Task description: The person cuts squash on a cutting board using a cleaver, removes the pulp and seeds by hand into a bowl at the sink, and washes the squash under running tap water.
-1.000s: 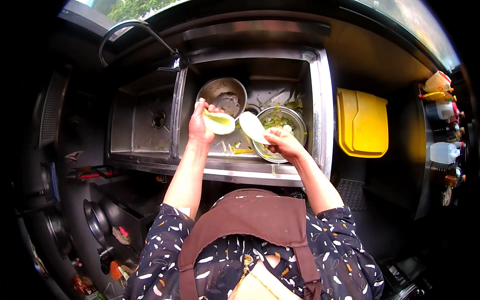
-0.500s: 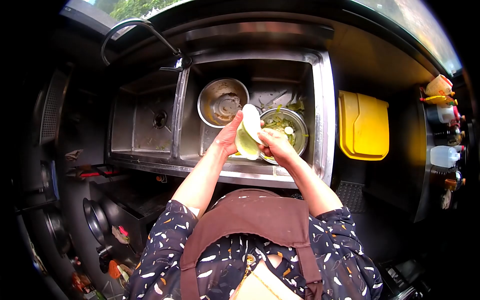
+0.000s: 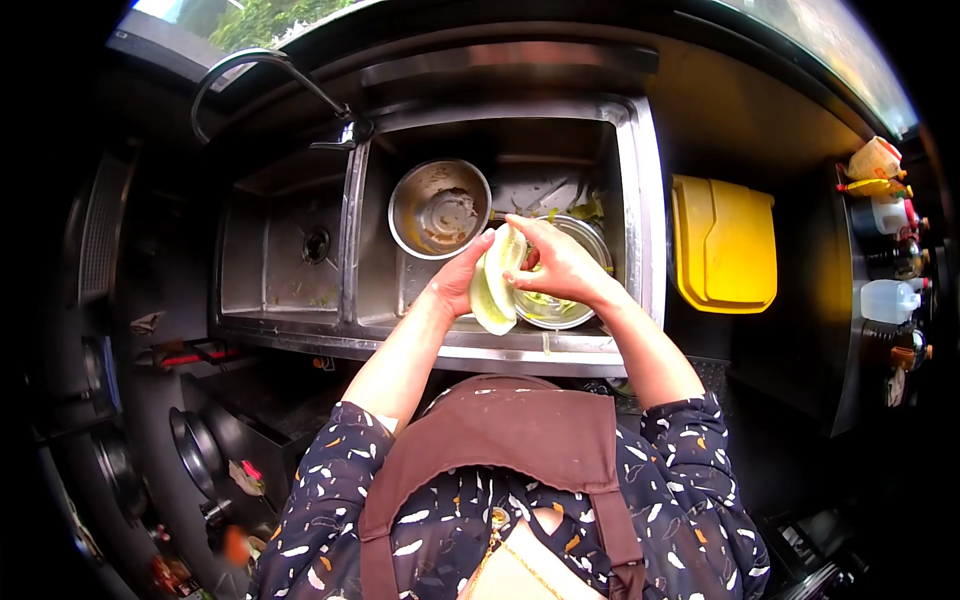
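Note:
Over the right sink basin, my left hand (image 3: 459,283) is closed round a pale green, long, boat-shaped vegetable piece (image 3: 491,300), held tilted with its tip toward me. Its exact kind is unclear. My right hand (image 3: 567,268) grips the upper right side of the same piece, index finger at the top and thumb lower down. Whether this is one piece or two halves together, I cannot tell. Below my right hand sits a metal bowl (image 3: 598,238) with green and yellowish scraps, partly hidden by the hand. An emptier metal bowl (image 3: 401,222) with brownish residue stands to the left.
The steel sink (image 3: 640,200) has a second basin (image 3: 270,260) on the left, with a tap (image 3: 352,130) between them. Green scraps lie on the right basin floor. A yellow bin lid (image 3: 725,245) is to the right, and several bottles (image 3: 888,301) stand farther right.
The pale piece has turned more upright and its white side no longer shows as before. My right hand has moved up, its index finger now at the top of the piece.

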The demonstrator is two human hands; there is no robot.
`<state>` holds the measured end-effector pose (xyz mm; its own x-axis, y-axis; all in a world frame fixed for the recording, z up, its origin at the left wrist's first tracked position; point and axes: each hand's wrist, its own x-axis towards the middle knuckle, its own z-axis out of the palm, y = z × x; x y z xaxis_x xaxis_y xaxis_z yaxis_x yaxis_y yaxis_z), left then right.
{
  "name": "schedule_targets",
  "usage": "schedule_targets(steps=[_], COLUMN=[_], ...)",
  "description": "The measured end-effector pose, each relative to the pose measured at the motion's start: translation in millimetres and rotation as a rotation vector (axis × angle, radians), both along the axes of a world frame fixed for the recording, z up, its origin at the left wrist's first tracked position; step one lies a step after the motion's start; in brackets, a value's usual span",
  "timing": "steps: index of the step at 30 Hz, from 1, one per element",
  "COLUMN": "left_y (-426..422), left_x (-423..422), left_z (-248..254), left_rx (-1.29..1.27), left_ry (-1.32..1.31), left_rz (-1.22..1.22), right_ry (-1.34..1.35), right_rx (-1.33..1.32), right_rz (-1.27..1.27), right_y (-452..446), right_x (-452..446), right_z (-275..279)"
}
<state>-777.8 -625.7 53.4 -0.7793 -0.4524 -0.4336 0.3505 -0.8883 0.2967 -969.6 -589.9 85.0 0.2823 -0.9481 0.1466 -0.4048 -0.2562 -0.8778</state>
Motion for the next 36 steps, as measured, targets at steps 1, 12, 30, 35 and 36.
schedule_targets(steps=[1,12,30,35,36], left_y=[2,1,-8,-10,-10], left_x=[-4,-2,-13,-19,-18], left_z=[3,-33,-50,-29,-31], left_rx=[0.029,0.06,0.082,-0.037,-0.036], left_ry=[-0.042,-0.261,-0.363,-0.343,-0.345], left_rz=[0.017,-0.004,-0.034,0.04,0.036], right_ry=[0.066,0.241,-0.133,-0.241,-0.14], right_rx=[0.033,0.168,0.525,0.619,0.425], right_rz=[0.013,0.008,-0.18,-0.006,0.012], right_y=[-2,-11,-21,-17,-17], right_x=[0,11,1,1,5], right_z=[-3,-35,-92,-96,-95])
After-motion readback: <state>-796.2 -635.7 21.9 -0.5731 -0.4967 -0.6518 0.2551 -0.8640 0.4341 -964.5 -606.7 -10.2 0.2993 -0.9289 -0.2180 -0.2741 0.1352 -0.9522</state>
